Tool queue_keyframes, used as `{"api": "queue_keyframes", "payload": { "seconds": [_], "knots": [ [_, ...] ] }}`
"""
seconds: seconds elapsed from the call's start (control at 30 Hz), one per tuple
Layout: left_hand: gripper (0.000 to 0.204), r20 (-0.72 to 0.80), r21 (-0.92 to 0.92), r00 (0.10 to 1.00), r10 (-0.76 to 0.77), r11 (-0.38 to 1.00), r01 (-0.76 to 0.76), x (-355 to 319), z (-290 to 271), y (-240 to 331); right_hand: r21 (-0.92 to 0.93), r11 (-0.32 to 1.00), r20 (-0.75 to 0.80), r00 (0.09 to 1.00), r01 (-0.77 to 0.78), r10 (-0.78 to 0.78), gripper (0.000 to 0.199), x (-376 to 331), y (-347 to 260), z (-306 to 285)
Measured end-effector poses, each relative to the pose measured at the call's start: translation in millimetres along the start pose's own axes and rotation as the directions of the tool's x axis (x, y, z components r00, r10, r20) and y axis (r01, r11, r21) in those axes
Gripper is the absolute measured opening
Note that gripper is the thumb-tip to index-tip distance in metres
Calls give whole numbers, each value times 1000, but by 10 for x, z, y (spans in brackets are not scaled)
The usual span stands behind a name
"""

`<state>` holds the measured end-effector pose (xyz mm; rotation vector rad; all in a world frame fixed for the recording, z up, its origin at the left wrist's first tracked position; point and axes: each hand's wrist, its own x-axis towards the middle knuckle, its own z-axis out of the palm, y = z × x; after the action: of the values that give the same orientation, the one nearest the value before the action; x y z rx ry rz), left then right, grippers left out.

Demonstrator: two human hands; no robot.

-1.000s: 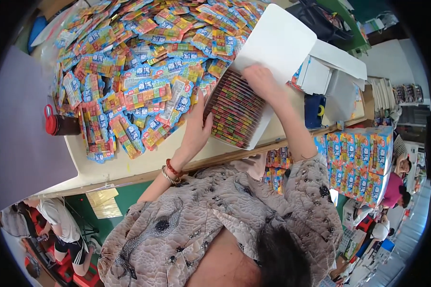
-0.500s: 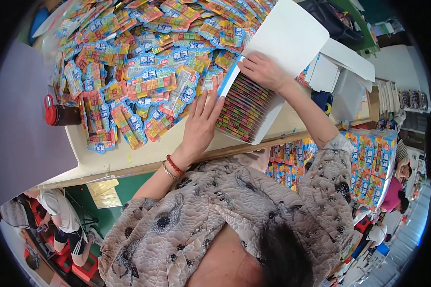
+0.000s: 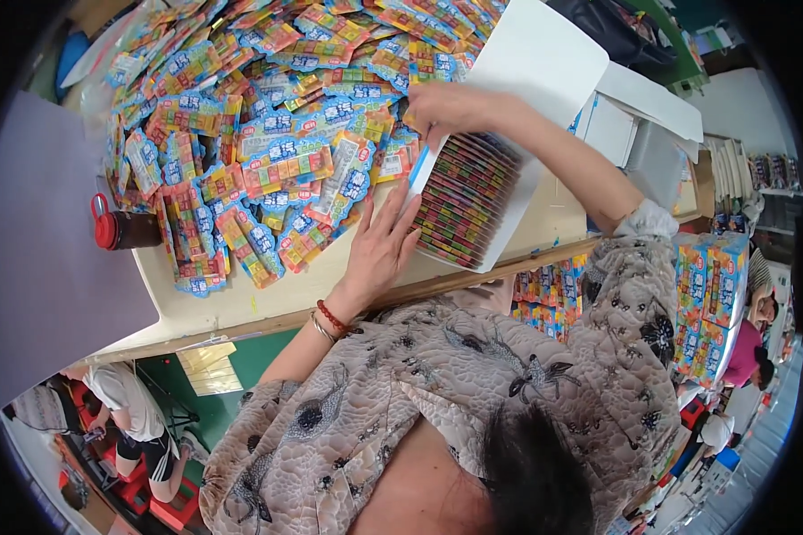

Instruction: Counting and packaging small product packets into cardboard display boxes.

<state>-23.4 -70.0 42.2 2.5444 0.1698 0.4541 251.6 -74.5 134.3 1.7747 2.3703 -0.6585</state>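
An open white cardboard box lies on the table with its lid raised at the back. Inside, a close row of colourful candy packs stands on edge. My left hand rests along the box's left wall, fingers stretched out. Beyond the box's far left corner, my right hand reaches over the edge of a large heap of blue-edged candy packs. Its fingers are curled together; what they hold, if anything, is hidden.
A dark cup with a red lid stands left of the heap. Further white boxes lie open to the right. A dark bag sits at the back right. Stacked printed cartons and people at work appear beyond the table.
My right hand has left the packs at the box's far end and moved left to the heap's edge. My left hand stays by the box wall. The view has shifted slightly.
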Motion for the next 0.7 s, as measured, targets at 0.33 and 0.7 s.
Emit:
{"api": "queue_keyframes", "payload": {
  "seconds": [0.33, 0.7],
  "knots": [
    [45, 49, 21, 998, 31, 999, -32, 50, -62, 34, -511, 859, -298, 942, -21, -154, 11, -394, 175, 11],
    [59, -133, -225, 979, 155, 957, -182, 113, -59, 472, 284, 945, -349, 900, -164, 261, 19, -1771, -595, 720]
  ]
}}
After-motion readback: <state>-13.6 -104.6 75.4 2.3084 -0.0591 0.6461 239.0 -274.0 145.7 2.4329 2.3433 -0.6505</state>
